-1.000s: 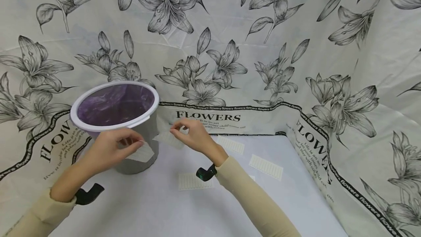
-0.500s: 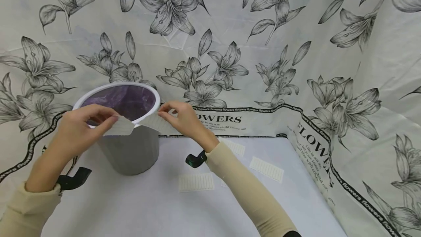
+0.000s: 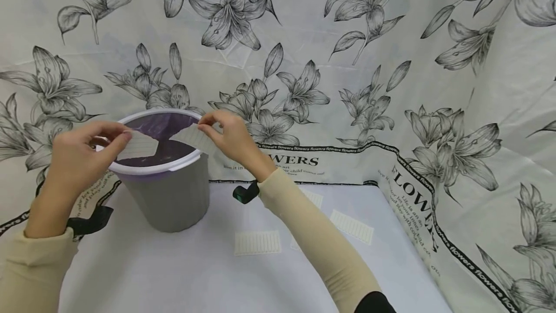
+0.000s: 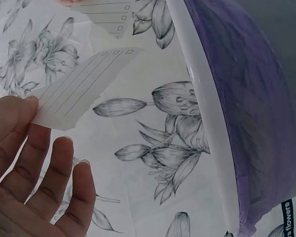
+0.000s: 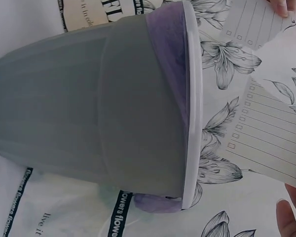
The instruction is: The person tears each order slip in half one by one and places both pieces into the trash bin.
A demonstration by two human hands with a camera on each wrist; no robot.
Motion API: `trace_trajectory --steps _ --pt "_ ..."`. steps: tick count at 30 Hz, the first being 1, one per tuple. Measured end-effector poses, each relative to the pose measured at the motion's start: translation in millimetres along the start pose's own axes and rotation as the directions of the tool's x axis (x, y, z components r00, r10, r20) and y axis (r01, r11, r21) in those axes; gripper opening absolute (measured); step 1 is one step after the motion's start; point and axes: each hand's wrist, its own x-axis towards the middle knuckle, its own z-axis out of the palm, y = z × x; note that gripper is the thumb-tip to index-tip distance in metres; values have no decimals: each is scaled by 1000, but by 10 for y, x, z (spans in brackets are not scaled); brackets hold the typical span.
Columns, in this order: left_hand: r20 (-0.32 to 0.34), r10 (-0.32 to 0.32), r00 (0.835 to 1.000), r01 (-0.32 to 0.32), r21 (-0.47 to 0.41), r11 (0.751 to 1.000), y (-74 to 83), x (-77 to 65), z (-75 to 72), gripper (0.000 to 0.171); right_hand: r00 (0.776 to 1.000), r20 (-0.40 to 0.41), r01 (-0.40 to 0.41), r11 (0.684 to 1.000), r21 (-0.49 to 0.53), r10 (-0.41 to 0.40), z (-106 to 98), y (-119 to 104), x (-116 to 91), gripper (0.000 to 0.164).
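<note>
A grey bin (image 3: 173,202) with a white rim (image 3: 191,162) and a purple liner (image 3: 167,123) stands at the table's left. Over its mouth in the head view, my left hand (image 3: 82,153) pinches a torn piece of lined paper (image 3: 141,146) between thumb and index finger. My right hand (image 3: 232,136) pinches a second torn piece of paper (image 3: 193,136) above the rim's right side. Ragged edges and small checkboxes show on the left hand's piece (image 4: 81,89) in the left wrist view. The right hand's piece (image 5: 266,133) also has lines and checkboxes in the right wrist view.
Several lined paper slips lie on the white table (image 3: 195,274): one slip (image 3: 257,243) near the middle, another slip (image 3: 352,226) to the right, others partly behind my right sleeve (image 3: 317,231). A flower-printed cloth (image 3: 304,110) hangs behind and beside the table.
Both hands have risen and moved left, carrying the paper pieces from in front of and beside the bin to over its mouth. The pieces are now farther apart.
</note>
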Motion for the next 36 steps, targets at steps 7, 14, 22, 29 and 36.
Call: trace_trajectory --steps 7,14,22,29,36 --pt "-29 28 999 -26 67 997 -101 37 69 16 999 -33 35 998 -44 -36 160 37 174 15" --pt "-61 67 996 -62 78 995 -175 19 103 17 999 -21 46 998 -37 -47 329 16 272 13" --pt "-52 57 997 -51 99 994 -255 -41 164 10 997 -43 70 997 -18 -71 503 52 260 10" --pt "-41 20 999 -15 105 994 -329 -59 236 12 996 -53 71 997 -25 -72 517 85 239 12" --pt "1 -8 1000 7 144 990 -365 -92 230 14 995 -71 70 998 -5 -70 543 140 208 12"
